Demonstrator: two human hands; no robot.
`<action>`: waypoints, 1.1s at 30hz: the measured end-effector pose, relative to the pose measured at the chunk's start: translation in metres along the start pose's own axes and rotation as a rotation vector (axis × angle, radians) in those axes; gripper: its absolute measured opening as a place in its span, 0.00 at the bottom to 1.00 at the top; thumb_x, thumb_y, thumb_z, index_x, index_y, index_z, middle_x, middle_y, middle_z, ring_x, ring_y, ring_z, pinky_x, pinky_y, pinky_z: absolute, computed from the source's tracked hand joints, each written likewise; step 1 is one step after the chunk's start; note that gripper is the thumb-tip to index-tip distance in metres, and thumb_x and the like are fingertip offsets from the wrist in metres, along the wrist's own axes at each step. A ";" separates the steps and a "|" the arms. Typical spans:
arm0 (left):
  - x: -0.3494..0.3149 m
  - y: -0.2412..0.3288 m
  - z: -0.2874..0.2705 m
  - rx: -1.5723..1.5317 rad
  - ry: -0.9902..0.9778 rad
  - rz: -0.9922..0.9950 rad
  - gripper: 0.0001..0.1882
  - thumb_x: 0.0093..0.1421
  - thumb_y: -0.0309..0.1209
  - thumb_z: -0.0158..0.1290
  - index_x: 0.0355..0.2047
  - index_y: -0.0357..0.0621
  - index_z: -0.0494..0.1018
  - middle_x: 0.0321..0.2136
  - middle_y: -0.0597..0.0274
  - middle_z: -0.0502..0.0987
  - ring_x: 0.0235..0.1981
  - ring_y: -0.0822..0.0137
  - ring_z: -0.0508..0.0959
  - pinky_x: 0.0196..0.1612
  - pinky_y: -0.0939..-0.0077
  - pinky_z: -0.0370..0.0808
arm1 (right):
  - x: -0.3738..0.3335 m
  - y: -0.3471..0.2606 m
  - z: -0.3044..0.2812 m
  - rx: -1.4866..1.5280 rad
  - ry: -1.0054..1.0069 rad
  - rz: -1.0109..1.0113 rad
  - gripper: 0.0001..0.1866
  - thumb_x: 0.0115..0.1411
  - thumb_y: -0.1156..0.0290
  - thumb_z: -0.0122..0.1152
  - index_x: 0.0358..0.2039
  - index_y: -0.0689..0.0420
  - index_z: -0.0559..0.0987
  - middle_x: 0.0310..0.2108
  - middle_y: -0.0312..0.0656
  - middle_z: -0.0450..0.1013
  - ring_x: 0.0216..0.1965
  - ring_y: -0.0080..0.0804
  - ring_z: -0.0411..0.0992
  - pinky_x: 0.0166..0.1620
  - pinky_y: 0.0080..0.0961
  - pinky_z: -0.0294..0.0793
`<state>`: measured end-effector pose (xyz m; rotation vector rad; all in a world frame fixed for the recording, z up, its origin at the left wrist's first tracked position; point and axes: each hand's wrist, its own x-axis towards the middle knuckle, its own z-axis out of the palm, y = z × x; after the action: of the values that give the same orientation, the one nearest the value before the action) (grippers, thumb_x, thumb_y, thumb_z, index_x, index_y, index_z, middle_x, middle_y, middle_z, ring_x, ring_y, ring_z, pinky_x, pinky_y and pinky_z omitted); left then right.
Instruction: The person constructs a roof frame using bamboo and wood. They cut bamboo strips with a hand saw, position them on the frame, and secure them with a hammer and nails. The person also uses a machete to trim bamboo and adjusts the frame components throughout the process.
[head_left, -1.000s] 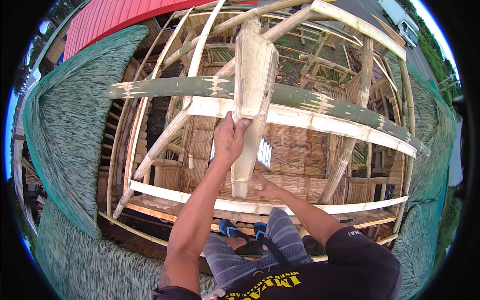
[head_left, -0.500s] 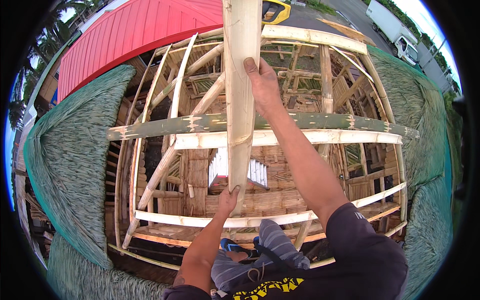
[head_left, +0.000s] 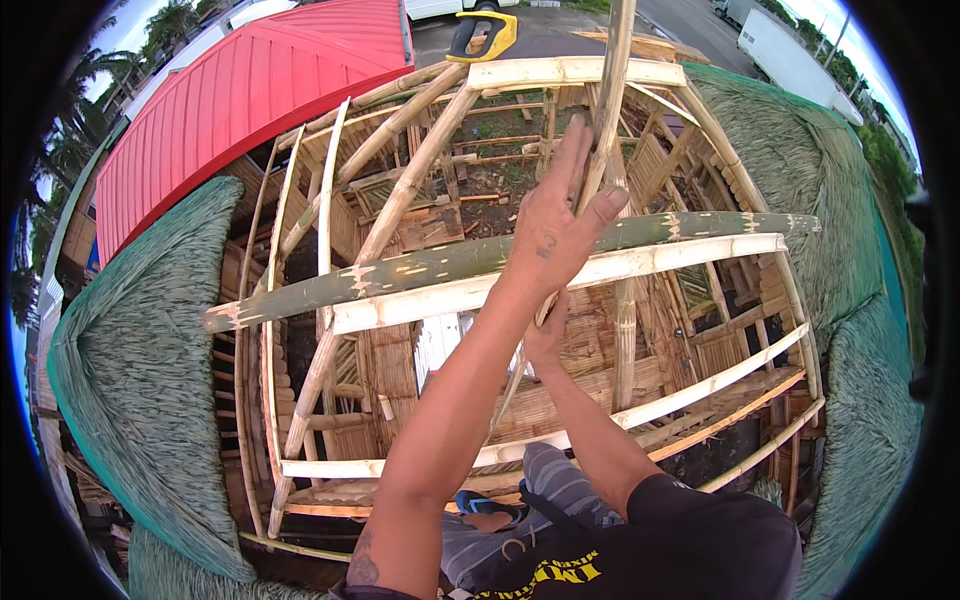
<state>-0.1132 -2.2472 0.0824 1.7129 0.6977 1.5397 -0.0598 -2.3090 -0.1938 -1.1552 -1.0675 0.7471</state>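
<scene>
A long split-bamboo strip [head_left: 617,60] rises in front of me, turned edge-on and leaning to the right at its top. My left hand [head_left: 560,215] reaches high along it, fingers stretched out straight, with the strip passing between fingers and thumb. Lower down, my right hand [head_left: 547,335] is closed around the strip, its fingers partly hidden. Behind my left hand a thick green bamboo pole [head_left: 420,268] lies across the frame. A pale split-bamboo rail [head_left: 420,306] runs just below that pole.
Bamboo rafters [head_left: 415,190] and another pale rail [head_left: 700,386] surround me. A yellow-and-black handsaw [head_left: 485,38] rests at the far end. Green-netted thatch stands left [head_left: 150,370] and right [head_left: 870,420]. A red metal roof [head_left: 250,110] lies far left. A white ladder-like object [head_left: 440,340] is below.
The strip has turned from its broad face to its edge and shifted right. My hands have swapped places: the left is now higher with straightened fingers, the right lower.
</scene>
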 end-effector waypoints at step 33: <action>-0.184 -0.059 -0.244 1.664 -0.158 -0.241 0.41 0.42 0.32 0.70 0.59 0.53 0.68 0.40 0.55 0.70 0.45 0.50 0.73 0.52 0.52 0.65 | 0.172 -0.045 -0.022 0.446 0.300 0.586 0.66 0.65 0.59 0.69 0.72 0.65 0.19 0.77 0.60 0.34 0.76 0.48 0.44 0.74 0.35 0.49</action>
<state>-0.3755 -2.3195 -0.0681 2.5359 2.3482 0.3972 0.0181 -2.1739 -0.1047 -1.1442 -0.2740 1.1540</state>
